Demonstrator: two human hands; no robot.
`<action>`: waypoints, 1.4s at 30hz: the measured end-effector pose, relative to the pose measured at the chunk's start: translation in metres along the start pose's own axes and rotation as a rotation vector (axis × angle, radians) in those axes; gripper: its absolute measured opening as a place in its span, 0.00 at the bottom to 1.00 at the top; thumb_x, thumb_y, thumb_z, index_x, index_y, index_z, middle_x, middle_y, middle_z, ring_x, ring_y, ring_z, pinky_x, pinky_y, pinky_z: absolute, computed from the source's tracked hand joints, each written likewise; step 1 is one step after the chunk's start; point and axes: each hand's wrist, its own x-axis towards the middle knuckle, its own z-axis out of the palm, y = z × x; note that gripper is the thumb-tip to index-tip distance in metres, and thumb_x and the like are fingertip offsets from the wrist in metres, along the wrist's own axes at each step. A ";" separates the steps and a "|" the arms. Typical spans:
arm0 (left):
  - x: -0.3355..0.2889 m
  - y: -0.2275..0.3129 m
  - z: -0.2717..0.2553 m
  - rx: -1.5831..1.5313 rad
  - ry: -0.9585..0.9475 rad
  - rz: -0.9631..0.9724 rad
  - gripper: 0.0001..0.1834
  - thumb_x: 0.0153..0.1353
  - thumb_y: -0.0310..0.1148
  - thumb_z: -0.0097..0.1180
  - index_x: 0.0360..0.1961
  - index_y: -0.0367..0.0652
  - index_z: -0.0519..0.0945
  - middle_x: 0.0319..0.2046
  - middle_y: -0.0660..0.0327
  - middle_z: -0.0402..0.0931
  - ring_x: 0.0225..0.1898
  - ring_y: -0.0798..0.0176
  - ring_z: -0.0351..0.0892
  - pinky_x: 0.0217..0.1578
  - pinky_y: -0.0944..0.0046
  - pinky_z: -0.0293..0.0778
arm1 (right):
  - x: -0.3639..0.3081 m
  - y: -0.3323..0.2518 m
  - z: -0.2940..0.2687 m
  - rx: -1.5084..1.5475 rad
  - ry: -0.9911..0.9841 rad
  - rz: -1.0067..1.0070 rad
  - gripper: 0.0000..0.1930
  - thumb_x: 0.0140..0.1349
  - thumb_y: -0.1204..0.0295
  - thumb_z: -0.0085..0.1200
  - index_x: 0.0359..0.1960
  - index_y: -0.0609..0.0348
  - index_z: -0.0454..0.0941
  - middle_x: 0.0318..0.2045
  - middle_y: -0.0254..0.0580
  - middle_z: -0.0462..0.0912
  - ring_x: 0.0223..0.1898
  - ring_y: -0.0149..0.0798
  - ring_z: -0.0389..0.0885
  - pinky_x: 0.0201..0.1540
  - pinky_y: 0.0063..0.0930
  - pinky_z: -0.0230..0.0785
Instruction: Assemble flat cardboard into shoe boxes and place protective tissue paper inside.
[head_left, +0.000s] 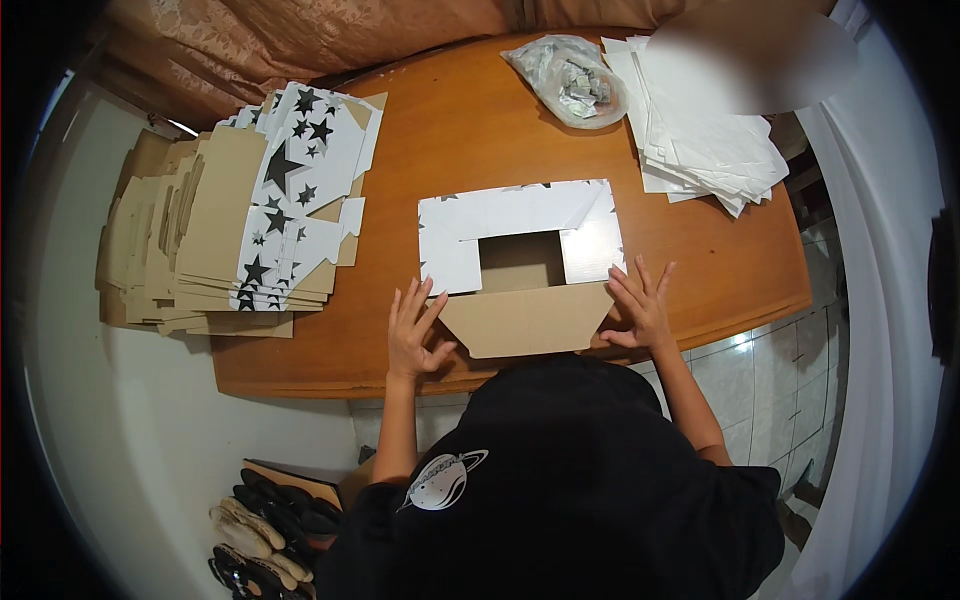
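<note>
"sitting where, the box (pixel 541 207)?"

"on the table (pixel 440 130), close to the middle of its near edge, with the brown front flap (pixel 525 325) spread toward the person. the white flaps on the other sides frame the dark opening."

"and the hands?"

"neither is clenched. the left hand (pixel 410 328) has its fingers spread at the near left corner of the box, the right hand (pixel 640 307) likewise at the near right. they look laid on rather than gripping; how hard they press, i can't tell."

"heavy?"

"light, i'd judge: thin card, and what shows of the inside is bare. stiff across each panel, soft at the creases."

"slippery?"

"perhaps a little on the white side, which has a sheen; the brown face looks matt. a hard squeeze would likely dent it."

"where would you hold it?"

"low on both side walls, near the corners, where folds brace it. not by the front flap, which would probably just hinge."

"what's around it?"

"flat cards (pixel 225 205) piled at the table's left end, a clear bag (pixel 580 90) by the far edge, and white papers (pixel 690 140) at the far right corner."
</note>
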 end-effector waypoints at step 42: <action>0.041 0.036 0.058 0.420 0.172 -0.074 0.26 0.44 0.58 0.60 0.41 0.56 0.80 0.42 0.70 0.75 0.51 0.64 0.64 0.52 0.45 0.42 | 0.068 -0.045 0.025 -0.187 0.093 0.115 0.18 0.48 0.48 0.56 0.39 0.37 0.80 0.42 0.16 0.79 0.57 0.33 0.65 0.55 0.72 0.07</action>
